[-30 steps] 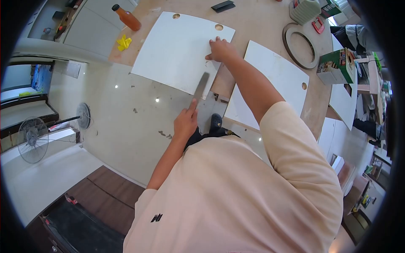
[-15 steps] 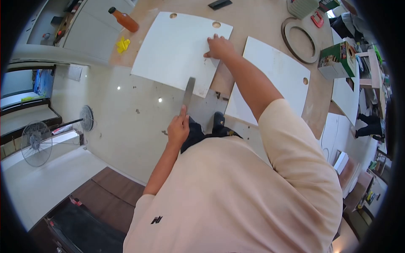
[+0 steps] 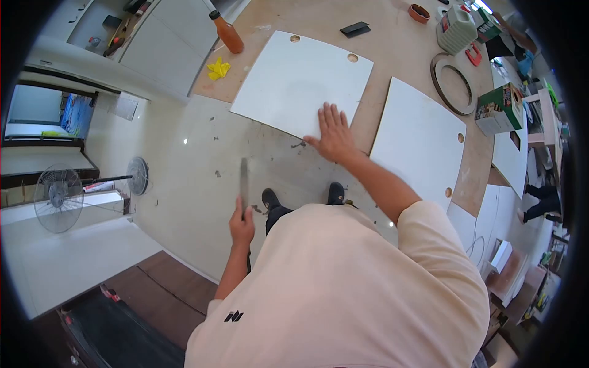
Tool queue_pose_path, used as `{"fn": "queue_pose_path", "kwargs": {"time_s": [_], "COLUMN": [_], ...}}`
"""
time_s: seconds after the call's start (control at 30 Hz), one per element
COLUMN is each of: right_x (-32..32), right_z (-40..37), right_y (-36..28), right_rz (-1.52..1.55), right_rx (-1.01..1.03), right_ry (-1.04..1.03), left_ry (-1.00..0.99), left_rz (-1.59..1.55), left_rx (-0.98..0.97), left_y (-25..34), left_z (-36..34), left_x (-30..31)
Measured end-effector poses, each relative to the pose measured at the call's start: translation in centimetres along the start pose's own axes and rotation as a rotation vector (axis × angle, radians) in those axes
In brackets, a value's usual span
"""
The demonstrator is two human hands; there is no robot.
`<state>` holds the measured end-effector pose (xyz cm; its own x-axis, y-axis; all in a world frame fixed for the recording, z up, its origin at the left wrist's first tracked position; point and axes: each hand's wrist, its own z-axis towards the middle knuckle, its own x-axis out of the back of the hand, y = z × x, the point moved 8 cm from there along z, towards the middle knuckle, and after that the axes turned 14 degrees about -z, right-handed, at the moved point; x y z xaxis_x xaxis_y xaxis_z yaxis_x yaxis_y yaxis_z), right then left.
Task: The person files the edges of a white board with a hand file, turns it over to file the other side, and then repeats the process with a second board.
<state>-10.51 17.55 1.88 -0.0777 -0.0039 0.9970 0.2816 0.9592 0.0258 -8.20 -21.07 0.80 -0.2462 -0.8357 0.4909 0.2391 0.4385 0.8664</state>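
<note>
My left hand (image 3: 241,230) is wrapped round the lower end of a flat grey metal tool (image 3: 244,181), which points up over the floor, apart from the panels. Palm down, my right hand (image 3: 334,135) lies flat near the close right corner of a white panel (image 3: 300,80), fingers extended and thumb out to the left. This panel has two round holes along its far edge. To its right lies a second white panel (image 3: 417,132), with two round holes near its right edge.
The wooden table (image 3: 392,37) also bears an orange bottle (image 3: 227,34), yellow crumpled item (image 3: 218,69), black object (image 3: 355,29), rolled edging strip (image 3: 453,84), jug (image 3: 456,30) and green-white box (image 3: 500,109). Fans (image 3: 57,197) stand left. Another person's legs (image 3: 542,199) show right.
My left hand has drawn the metal tool away from the panel, down and left. My right hand has shifted toward the panel's near corner and flattened. The view has shifted.
</note>
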Motion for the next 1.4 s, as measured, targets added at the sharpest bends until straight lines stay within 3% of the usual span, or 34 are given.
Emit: {"fn": "queue_pose_path", "kwargs": {"time_s": [0.17,0.3,0.37,0.43,0.47,0.57,0.6,0.7,0.8,0.9,1.03,1.1,1.3,1.4], "right_x": [0.7,0.9,0.6,2.6,3.5,1.3,0.8,-0.8,-2.2,-2.8,0.1,1.7,5.9,4.4], "right_z": [3.1,10.0,12.9,13.9,13.8,12.5,10.9,3.8,-4.1,-10.5,-11.6,-9.8,-2.9,0.8], "right_y": [-11.8,-23.7,-29.2,-30.8,-30.2,-23.2,-21.4,-15.7,-9.7,-5.7,-4.2,-1.9,-1.3,-4.0], "right_rz": [-0.009,-0.011,0.084,0.163,0.185,0.242,0.174,0.015,-0.109,-0.041,-0.149,-0.079,-0.246,-0.204], "right_rx": [-0.06,0.109,0.333,0.312,0.287,-0.182,-0.196,-0.267,-0.513,-0.763,-0.584,-0.457,-0.149,-0.03], "right_ry": [-0.078,0.001,-0.165,0.095,0.228,0.087,0.065,0.027,0.056,0.066,0.183,0.179,-0.218,-0.256], "left_ry": [0.209,0.214,0.192,0.117,0.067,-0.002,-0.036,-0.082,-0.217,-0.325,-0.378,-0.421,-0.414,-0.326], "left_rz": [-0.029,-0.09,-0.128,-0.064,-0.041,-0.068,-0.041,-0.039,-0.075,-0.118,-0.228,-0.219,-0.163,-0.158], "left_rx": [0.188,0.29,0.282,0.322,0.334,0.43,0.452,0.185,0.185,0.192,-0.007,0.021,0.063,0.09], "left_y": [-5.3,-7.4,-8.4,-9.6,-10.4,-14.0,-14.5,-13.5,-11.2,-8.9,-6.2,-5.3,-4.0,-4.8], "left_z": [-2.3,-2.1,-2.0,-1.8,-1.4,-0.2,0.6,4.6,9.1,13.3,17.1,18.2,17.7,15.5], "left_x": [9.5,13.8,15.5,17.4,17.7,19.0,19.2,19.4,17.3,14.7,11.3,10.1,8.8,9.7]}}
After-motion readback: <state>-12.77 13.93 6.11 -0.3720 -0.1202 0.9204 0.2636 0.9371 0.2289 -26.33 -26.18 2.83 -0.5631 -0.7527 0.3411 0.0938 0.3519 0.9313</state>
